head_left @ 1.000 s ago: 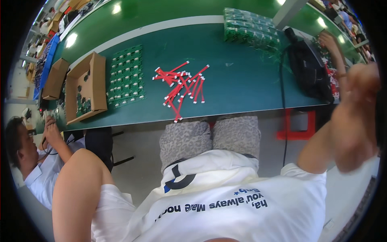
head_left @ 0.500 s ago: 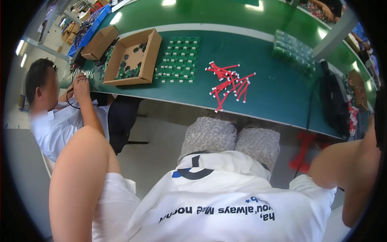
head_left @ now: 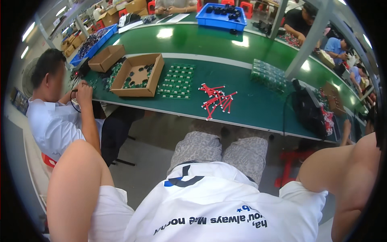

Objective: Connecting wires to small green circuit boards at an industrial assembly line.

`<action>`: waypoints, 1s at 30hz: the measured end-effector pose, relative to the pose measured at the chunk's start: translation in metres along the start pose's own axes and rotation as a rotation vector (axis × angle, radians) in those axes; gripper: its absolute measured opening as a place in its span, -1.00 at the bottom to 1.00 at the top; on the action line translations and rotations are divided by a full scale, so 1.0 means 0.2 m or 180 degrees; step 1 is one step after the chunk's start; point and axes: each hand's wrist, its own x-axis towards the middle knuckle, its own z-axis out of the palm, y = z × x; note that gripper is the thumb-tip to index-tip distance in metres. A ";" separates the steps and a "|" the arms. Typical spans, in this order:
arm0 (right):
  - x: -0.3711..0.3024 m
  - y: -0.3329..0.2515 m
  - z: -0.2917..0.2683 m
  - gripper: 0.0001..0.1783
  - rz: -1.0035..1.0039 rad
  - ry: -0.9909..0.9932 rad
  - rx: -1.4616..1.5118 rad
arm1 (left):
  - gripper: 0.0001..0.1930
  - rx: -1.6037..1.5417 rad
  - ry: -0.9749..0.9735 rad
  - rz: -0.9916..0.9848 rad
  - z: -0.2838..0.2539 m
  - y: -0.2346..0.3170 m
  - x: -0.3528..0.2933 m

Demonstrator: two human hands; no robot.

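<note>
Neither of my hands is in the picture. My left arm [head_left: 74, 189] and my right arm [head_left: 350, 177] are bent upward at the sides, and both hands are out of view. On the green table in front of me lies a loose pile of short red cables [head_left: 217, 99] with white connectors at their ends. Left of it, green circuit boards [head_left: 177, 80] with white connectors lie in rows. An open cardboard box [head_left: 159, 74] beside them holds small dark parts and green boards.
A stack of clear-wrapped green boards [head_left: 269, 76] stands at the right, with a black bag [head_left: 308, 113] beyond it. A co-worker [head_left: 60, 105] sits close on my left, hands at the table. A blue bin [head_left: 221, 25] with black parts stands across the green belt [head_left: 169, 38].
The head view has tilted up, bringing the far blue bin and more people into view. My arms stay raised, and the cables and boards lie as before.
</note>
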 end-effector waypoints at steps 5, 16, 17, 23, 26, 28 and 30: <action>0.10 -0.15 0.01 -0.75 -0.0202 0.0107 -0.0092 | -0.46 -0.0161 0.0141 -0.0102 -0.01 0.11 -0.04; 0.20 -0.30 -0.13 -0.74 -0.0384 0.0329 -0.0126 | -0.47 -0.0254 0.0476 -0.0482 0.03 0.26 -0.16; 0.19 -0.31 -0.14 -0.74 -0.0385 0.0349 -0.0132 | -0.47 -0.0256 0.0505 -0.0531 0.03 0.27 -0.17; 0.24 -0.34 -0.08 -0.74 -0.0682 0.0520 -0.0184 | -0.48 -0.0454 0.0611 -0.0610 0.05 0.18 -0.20; 0.29 -0.42 -0.06 -0.74 -0.0854 0.0538 -0.0267 | -0.48 -0.0632 0.0692 -0.0692 0.04 0.08 -0.21; 0.32 -0.40 -0.03 -0.74 -0.0989 0.0538 -0.0330 | -0.49 -0.0776 0.0748 -0.0742 0.04 0.00 -0.21; 0.36 -0.38 0.01 -0.74 -0.1135 0.0548 -0.0393 | -0.49 -0.0925 0.0788 -0.0787 0.05 -0.07 -0.21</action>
